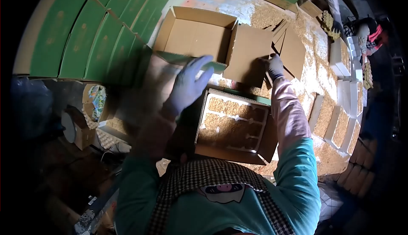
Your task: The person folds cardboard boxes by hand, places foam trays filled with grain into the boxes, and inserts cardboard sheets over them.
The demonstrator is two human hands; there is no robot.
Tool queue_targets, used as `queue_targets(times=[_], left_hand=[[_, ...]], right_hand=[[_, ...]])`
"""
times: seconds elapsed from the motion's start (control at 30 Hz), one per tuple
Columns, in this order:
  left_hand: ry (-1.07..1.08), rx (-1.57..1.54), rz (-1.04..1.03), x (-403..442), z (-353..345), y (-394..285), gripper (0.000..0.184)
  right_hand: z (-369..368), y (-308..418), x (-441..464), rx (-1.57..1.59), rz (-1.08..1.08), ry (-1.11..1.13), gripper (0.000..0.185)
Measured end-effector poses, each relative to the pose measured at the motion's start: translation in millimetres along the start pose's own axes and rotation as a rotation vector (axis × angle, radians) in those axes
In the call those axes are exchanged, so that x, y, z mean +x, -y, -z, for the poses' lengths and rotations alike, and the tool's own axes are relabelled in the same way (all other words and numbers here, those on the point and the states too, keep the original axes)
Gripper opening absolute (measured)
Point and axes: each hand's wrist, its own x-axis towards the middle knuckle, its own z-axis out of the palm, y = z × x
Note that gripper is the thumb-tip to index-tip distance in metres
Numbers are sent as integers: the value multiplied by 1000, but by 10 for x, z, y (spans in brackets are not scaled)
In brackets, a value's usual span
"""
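Note:
My left hand (191, 82), in a pale glove, is held with its fingers apart beside the near green wall of an empty open cardboard box (197, 33). My right hand (275, 66), gloved too, pinches the edge of a flat brown cardboard sheet (247, 52) to the right of that box. More cardboard sheets (293, 52) lie loosely stacked just beyond the right hand. Close to my body stands another open box (267, 143). In it, a brown crumbly material (229, 124) is partly covered by a white divider frame (238, 118).
Green cartons (76, 44) are stacked high at the left. Along the right edge are several white-sided trays of crumbly material (338, 122). Brown crumbs (312, 82) litter the table. At the far right, a co-worker's gloved hand (335, 28) is near a yellowish molded tray (327, 20).

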Motion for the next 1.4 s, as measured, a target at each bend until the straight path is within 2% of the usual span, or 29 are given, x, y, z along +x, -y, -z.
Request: queue_targets(times=[0.03, 0.1, 0.13, 0.23, 0.3, 0.37, 0.4, 0.43, 0.47, 0.5, 0.57, 0.67, 0.73, 0.8, 0.83, 0.9, 0.93, 0.97, 1.0, 1.03, 1.07, 1.1, 1.13, 1.17, 1.2, 1.23, 1.3, 1.37, 1.4], left_hand=[[-2, -74, 25, -217, -92, 103, 40], [-50, 19, -42, -576, -137, 99, 41], [-55, 15, -41, -714, -169, 125, 41], [-90, -128, 129, -1080, -280, 399, 44], [-107, -511, 263, -1236, -278, 573, 43], [-178, -798, 216, -1256, -21, 244, 38], [-261, -788, 105, -1232, 73, 127, 37], [-342, -776, -4, -1208, 143, 44, 36], [-369, -418, -7, -1177, 235, 35, 35], [-363, -417, -14, -1186, 285, -101, 35], [-220, 60, -284, -1170, 291, -431, 37], [140, 442, -537, -1189, -192, -315, 41], [254, 645, -593, -1256, -317, -253, 42], [717, 1054, -470, -1168, -297, -234, 45], [419, 496, -597, -1237, -205, -30, 43], [144, 223, -406, -1278, 185, -92, 46], [111, 138, -233, -1330, 305, 24, 56], [246, -301, 151, -1342, 230, 286, 67], [351, -376, 386, -1392, -15, 579, 73], [447, -451, 612, -1371, -295, 821, 80], [517, -441, 393, -1324, -569, 883, 87], [284, -295, 343, -1364, -855, 909, 90], [52, -130, 318, -1399, -1135, 925, 94], [137, -154, 337, -1352, -1017, 773, 95], [165, -130, 308, -1332, -901, 651, 91], [192, -110, 279, -1317, -817, 600, 86], [263, -288, 248, -1273, -744, 786, 81], [325, -466, 209, -1267, -651, 875, 75], [306, -639, 242, -1282, -605, 856, 72]], right_hand=[[115, 41, -4, 441, -57, 212, 47], [129, -121, 33, 749, -1, 306, 31], [225, -149, -3, 690, 134, 259, 27], [710, -293, -192, 275, 214, 198, 13], [1096, -272, -450, 409, 298, 166, 18], [1467, 79, -1012, 533, 398, 92, 33], [1538, 265, -1464, 538, 444, -4, 35], [1572, 572, -2024, 237, 773, -172, 39], [1465, 473, -2321, -92, 1003, -87, 44], [1198, 430, -2630, -109, 1094, 52, 49], [740, 218, -2965, -308, 1052, 439, 50], [350, 25, -2947, 14, 902, 758, 52], [395, 20, -2917, -148, 821, 777, 52], [789, 107, -2927, -278, 742, 773, 57], [1109, 147, -2975, -41, 620, 702, 50], [1444, -112, -2968, 391, 375, 148, 47], [1484, -356, -2848, 186, 379, 98, 50], [1377, -593, -2761, -17, 380, 50, 52], [1115, -593, -2700, 247, 163, 401, 58], [780, -553, -2757, 233, 609, 303, 62], [653, -427, -2759, -68, 678, 340, 65], [574, -353, -2740, -369, 731, 367, 68], [559, -440, -2660, -135, 588, 308, 70], [594, -591, -2584, 95, 439, 251, 73], [697, -660, -2564, -64, 556, -56, 81], [329, -1182, -2467, -65, 423, -258, 79], [167, -1058, -2608, 795, -91, 492, 82], [456, -439, -2871, 1032, -114, 435, 90], [566, -174, -2938, 935, -28, 358, 99]])
